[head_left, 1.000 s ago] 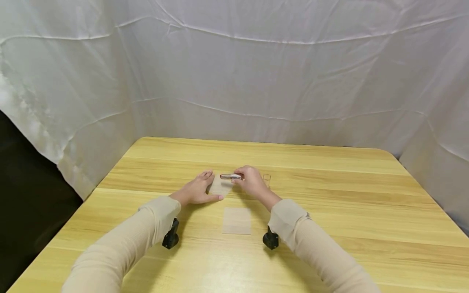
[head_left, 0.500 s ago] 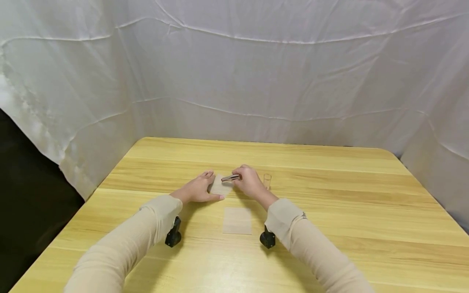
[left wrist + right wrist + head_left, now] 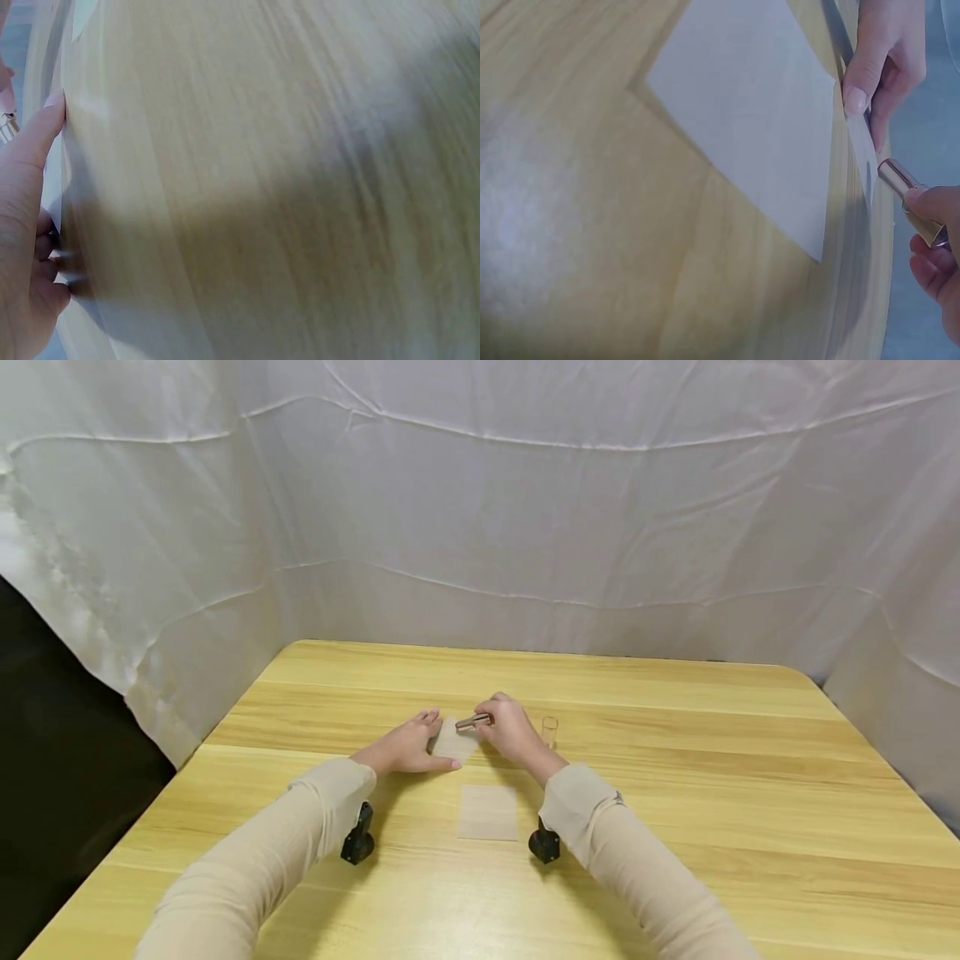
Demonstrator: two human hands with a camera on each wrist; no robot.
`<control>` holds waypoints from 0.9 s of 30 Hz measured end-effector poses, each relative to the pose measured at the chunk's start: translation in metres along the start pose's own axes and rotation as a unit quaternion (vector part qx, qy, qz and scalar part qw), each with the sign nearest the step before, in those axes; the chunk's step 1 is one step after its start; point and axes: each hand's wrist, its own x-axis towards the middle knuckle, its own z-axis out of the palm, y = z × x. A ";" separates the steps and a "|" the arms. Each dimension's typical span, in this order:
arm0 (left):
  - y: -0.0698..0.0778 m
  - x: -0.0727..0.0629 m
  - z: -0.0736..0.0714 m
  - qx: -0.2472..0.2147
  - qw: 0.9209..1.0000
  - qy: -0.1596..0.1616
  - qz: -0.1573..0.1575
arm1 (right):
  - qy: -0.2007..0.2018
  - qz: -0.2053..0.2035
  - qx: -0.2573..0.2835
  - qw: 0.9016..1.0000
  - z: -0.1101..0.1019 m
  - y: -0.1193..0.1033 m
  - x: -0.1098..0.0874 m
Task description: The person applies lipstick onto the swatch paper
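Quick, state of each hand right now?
Left hand: open, resting on a thin, flat, whitish paper-like sheet.
Right hand: closed, holding a shiny, reddish-tipped metallic cylindrical tube.

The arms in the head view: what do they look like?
Both are a person's, in long beige sleeves with loose cuffs. A black device shows near each cuff. The left hand and right hand wear no gloves.

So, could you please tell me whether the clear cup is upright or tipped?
Upright: the cup shows its round rim on top, sides below.
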 end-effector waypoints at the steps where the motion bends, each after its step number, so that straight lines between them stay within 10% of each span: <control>1: 0.000 0.000 0.000 0.000 1.000 0.000 0.000 | 0.001 -0.002 0.000 1.000 0.000 0.000 0.001; 27: 0.002 0.001 -0.001 0.001 1.000 -0.012 0.003 | 0.017 -0.065 -0.053 0.996 0.010 -0.004 0.005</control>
